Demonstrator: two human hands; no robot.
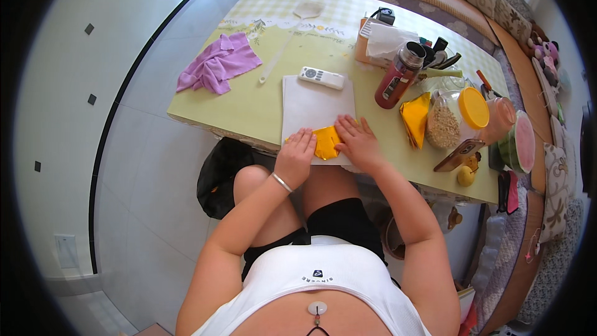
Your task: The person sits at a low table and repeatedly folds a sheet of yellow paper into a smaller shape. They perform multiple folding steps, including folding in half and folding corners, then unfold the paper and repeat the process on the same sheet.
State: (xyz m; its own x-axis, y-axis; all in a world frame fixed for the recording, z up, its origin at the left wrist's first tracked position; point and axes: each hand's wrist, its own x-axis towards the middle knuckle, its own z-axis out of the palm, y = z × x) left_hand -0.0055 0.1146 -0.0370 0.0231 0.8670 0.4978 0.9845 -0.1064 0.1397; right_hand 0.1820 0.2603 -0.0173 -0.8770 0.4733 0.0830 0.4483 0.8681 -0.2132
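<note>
Centrally, a folded yellow paper [326,142] lies on a white sheet [314,107] at the near edge of the table [261,109]. Left hand [297,154] and right hand [359,142] press it flat from either side, fingers extended and spread, gripping nothing. A white remote control [321,77] rests at the sheet's far edge; a purple cloth [217,63] lies well apart to the left.
</note>
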